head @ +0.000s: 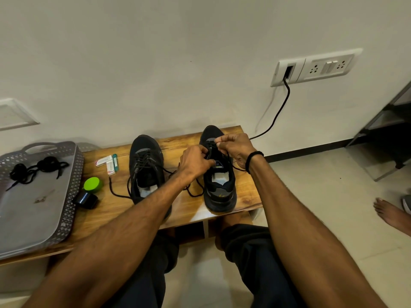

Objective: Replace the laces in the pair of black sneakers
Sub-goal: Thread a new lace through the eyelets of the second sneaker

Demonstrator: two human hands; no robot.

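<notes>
Our right hand (235,147) and left hand (195,162) each pinch the lace (191,195), apparently near its ends, above the right-hand sneaker (219,192) on the wooden bench (106,210). We judge the lace light, limp and easily snagged, so its stiff tips are the best hold for threading. The other sneaker (145,165) stands beside.

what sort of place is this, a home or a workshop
Probably a room in a home, not a workshop: a low wooden table stands against a plain wall with a socket plate, the floor is tiled, and a bare foot shows at the right edge.
</notes>
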